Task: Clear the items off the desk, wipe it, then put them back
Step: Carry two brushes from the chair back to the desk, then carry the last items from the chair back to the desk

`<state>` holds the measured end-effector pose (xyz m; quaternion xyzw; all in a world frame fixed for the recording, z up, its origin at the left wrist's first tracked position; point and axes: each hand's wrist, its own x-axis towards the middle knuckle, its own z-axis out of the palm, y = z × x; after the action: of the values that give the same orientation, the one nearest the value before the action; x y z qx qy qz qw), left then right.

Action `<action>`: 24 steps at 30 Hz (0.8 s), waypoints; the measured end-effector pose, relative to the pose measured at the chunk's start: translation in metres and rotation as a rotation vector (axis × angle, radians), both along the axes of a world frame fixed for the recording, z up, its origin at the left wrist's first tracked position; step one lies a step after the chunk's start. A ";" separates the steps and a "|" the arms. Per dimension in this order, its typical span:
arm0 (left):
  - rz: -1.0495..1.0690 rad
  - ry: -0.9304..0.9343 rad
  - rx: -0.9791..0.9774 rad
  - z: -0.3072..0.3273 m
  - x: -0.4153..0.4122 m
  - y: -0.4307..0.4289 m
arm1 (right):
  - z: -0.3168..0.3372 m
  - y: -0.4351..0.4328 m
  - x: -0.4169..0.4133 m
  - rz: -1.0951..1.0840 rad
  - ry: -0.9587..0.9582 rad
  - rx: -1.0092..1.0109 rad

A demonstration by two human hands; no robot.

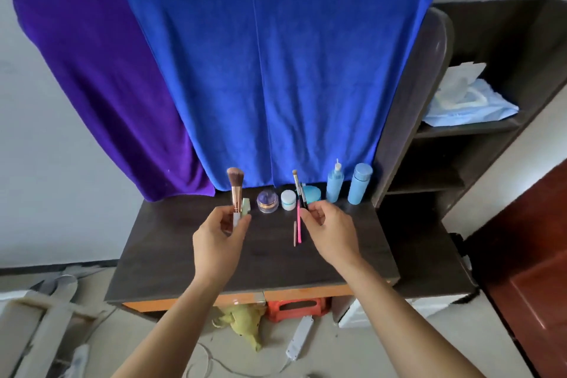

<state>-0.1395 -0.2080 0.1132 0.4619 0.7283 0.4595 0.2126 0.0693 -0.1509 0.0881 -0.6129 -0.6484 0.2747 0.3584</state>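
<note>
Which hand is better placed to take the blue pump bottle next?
Right, probably. The blue pump bottle stands at the back right, nearer the right hand. The left hand, holding the makeup brush, would reach across the white jar. Yet the right grip is full of thin brushes.

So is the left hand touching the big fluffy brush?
Touching. The head view shows the left hand pinching the big fluffy brush by its white handle.

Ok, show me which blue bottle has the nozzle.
The slimmer bottle, left of the pair, has the white nozzle; the wider bottle beside it has a plain cap.
</note>
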 end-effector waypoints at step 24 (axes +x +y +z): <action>-0.229 0.159 -0.660 -0.221 -0.132 0.112 | -0.178 0.074 -0.142 -0.103 -0.363 -0.632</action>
<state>-0.2718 -0.0958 -0.1082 0.4814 0.7951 0.1354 0.3431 -0.0727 -0.0772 -0.0899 -0.7640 -0.5529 0.3298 0.0439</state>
